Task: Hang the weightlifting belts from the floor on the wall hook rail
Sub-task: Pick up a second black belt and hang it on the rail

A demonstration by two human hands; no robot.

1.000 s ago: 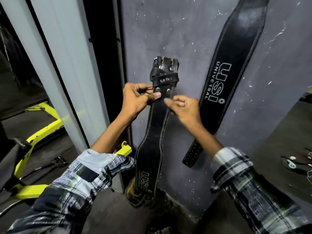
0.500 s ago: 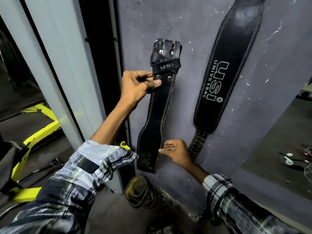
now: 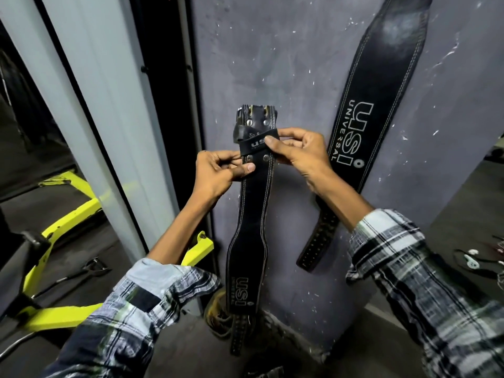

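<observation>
— Belt (image 3: 252, 214) is up against the grey wall (image 3: 272, 64), buckle end (image 3: 255, 120) on top, tail trailing down to the floor (image 3: 174, 347). How do I get it hung cleanly?

— What have your hands got?

— My left hand (image 3: 219, 174) pinches the strap's left edge just under the 2 rivets; my right hand (image 3: 296, 154) is closed on the keeper loop (image 3: 257, 144) with thumb and fingers. Both are clamped on this 1 belt, close together.

— Then I'd judge the loop needs squaring first, so the buckle sits flat. Keep the left hand as the anchor and let the right slide the loop; don't twist the strap.

— And the hook rail?

— I can't see it from here; it must be above the view. The second belt (image 3: 381, 110) already hangs to the right, slanting, its holed tail near my right forearm.

— So lift straight up along the wall. Room is tight: that hung belt on the right, the pale door frame (image 3: 114, 105) on the left. Between them there's a bare strip of wall

— Underfoot?

— Yellow machine frame (image 3: 68, 214) low on the left, well clear of the belt; mind the tail dragging
</observation>
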